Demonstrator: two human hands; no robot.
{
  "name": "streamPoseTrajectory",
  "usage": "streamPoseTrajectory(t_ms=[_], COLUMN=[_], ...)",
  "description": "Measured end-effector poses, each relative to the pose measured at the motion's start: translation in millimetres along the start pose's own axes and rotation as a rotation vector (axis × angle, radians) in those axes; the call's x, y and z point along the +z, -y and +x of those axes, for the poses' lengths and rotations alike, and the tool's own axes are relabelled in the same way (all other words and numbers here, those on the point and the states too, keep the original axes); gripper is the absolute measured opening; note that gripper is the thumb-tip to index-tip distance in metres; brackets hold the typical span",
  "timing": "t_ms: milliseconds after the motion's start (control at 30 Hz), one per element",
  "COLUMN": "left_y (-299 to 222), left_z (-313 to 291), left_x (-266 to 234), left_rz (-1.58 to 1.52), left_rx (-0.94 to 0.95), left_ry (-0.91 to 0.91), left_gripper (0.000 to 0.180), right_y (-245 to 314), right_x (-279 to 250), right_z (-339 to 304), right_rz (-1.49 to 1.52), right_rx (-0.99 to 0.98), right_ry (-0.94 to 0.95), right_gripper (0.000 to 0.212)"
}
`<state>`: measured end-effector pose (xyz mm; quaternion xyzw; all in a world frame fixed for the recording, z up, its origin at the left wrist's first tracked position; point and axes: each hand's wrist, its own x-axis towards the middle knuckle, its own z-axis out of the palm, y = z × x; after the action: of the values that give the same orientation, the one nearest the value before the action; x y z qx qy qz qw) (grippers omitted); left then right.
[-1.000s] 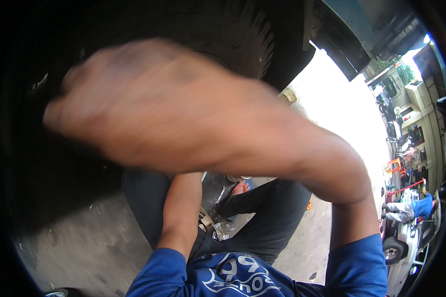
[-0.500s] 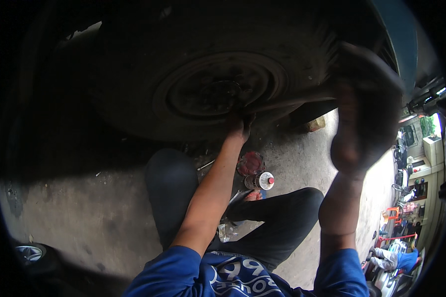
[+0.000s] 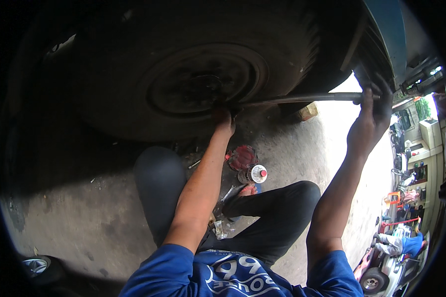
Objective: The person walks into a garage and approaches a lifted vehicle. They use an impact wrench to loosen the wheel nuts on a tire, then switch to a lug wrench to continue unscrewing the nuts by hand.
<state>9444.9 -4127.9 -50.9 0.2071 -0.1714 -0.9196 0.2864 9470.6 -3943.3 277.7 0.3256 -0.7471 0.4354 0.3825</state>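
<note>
A large, dark vehicle wheel (image 3: 262, 69) stands in front of me in deep shade, its round rim facing my knees. From the rim's lower part a long lug wrench (image 3: 302, 99) stretches to the right, almost level. My left hand (image 3: 224, 120) is closed around the wrench's inner end, low on the rim; its fingers and the wrench head are mostly lost in shadow. At the outer end, my right hand (image 3: 371, 116) holds the bar, thumb across the front and fingers behind, with the tip showing past the thumb.
Between my legs stand a white bottle (image 3: 252, 174) with a red cap and a dark red round object (image 3: 242, 157). A block (image 3: 308, 112) lies beside the tyre. Another wheel (image 3: 37, 267) rests at lower left. A person in blue (image 3: 409, 245) and parked vehicles are far right.
My right hand has moved away from me and shows sharper and smaller at the wrench's outer end. The bar has swung to a more level line. My left hand stays by the rim.
</note>
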Motion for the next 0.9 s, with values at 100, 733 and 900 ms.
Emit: streamPoseTrajectory(t_ms=[100,733,900], left_y=[2.0,-9.7,4.1], left_z=[9.9,-16.0,7.4], left_x=[-4.9,1.9,-21.3], left_rz=[-0.155,0.012,0.196], left_rx=[-0.033,-0.015,-0.026], left_ry=[0.091,0.032,0.06], left_gripper=[0.022,0.028,0.044], right_y=[19.0,-48.8,-62.0], right_x=[17.5,73.4,64.4], right_z=[10.2,30.7,42.2], right_rz=[0.129,-0.113,-0.082], right_rx=[-0.285,-0.476,-0.429], right_ry=[0.046,-0.433,-0.222], right_gripper=[0.028,0.017,0.023])
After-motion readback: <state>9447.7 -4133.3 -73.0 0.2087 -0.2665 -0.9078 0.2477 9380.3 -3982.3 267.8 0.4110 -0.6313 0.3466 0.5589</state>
